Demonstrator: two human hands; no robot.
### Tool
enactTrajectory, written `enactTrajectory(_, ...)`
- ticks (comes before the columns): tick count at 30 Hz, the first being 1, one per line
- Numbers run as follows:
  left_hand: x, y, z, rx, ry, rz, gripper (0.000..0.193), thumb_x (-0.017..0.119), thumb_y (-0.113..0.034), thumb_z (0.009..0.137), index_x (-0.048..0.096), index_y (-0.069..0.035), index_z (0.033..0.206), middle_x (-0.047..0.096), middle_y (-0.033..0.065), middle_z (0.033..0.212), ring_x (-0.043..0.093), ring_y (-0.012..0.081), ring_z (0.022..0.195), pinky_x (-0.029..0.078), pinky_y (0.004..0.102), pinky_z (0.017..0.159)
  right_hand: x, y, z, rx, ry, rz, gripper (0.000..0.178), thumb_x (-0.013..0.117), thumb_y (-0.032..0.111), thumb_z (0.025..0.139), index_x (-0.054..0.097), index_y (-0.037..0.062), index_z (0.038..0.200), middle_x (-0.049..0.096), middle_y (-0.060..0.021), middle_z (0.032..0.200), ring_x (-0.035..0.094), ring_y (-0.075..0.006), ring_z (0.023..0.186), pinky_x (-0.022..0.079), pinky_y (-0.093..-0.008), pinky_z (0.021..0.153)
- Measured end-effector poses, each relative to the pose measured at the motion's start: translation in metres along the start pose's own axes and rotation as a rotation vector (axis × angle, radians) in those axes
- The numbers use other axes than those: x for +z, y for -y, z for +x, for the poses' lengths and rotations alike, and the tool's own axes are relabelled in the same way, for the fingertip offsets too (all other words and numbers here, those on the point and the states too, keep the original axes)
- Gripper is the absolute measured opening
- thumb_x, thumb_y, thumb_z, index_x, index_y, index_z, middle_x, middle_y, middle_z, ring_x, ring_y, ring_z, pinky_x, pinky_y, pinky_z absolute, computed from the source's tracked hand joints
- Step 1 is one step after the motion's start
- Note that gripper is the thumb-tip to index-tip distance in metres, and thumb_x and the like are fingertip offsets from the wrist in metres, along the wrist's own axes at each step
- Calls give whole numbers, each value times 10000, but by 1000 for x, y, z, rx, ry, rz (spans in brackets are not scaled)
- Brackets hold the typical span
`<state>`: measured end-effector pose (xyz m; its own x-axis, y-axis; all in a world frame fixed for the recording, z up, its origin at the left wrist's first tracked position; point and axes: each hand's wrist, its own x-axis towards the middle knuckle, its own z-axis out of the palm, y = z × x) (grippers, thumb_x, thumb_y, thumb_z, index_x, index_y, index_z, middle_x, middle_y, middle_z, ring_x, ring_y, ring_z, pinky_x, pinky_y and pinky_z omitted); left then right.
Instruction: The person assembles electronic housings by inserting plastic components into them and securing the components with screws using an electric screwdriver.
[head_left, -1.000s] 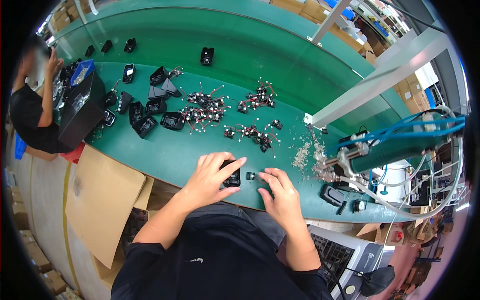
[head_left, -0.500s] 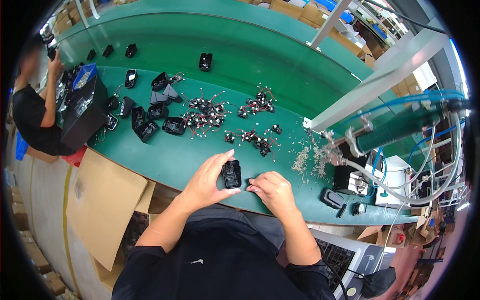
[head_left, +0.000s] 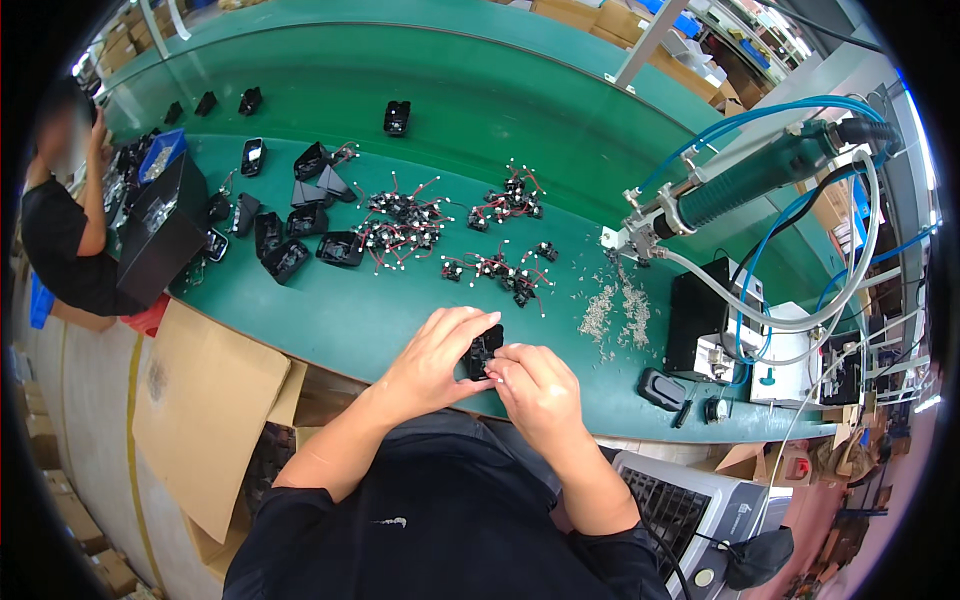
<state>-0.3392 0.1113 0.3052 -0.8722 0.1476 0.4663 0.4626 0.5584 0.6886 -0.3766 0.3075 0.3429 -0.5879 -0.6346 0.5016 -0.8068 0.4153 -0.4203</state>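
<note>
The left hand grips an open black case near the middle of the near edge of the green surface, thumb on the near end and fingers at the far end. The right hand has its fingertips drawn together at the case's right side (whatever they pinch is too hidden to tell). Beyond the hands, toward the far edge, lie clusters of wired parts, with more black cases to their left. Loose screws lie scattered toward the right end, below a green tool.
</note>
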Motion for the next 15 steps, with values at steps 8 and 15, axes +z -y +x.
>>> enactTrajectory(8, 1, -4, 3, 2, -2, -16, 933, 946, -66, 601, 539, -21, 1440, 579, 184, 1322, 565, 395, 1212, 501, 468, 1022, -5, 2, 1, 14, 15, -51, 218, 800, 26, 737, 700, 68, 926, 688, -55, 969, 668, -256, 886, 541, -389, 766)
enactTrajectory(15, 1, -4, 7, 31, -12, -11, 900, 928, -62, 612, 546, -16, 1426, 574, 172, 1295, 567, 380, 1167, 512, 452, 988, -5, 3, 1, 20, 26, -49, 210, 795, 22, 742, 699, 74, 921, 685, -46, 960, 654, -251, 870, 530, -386, 758)
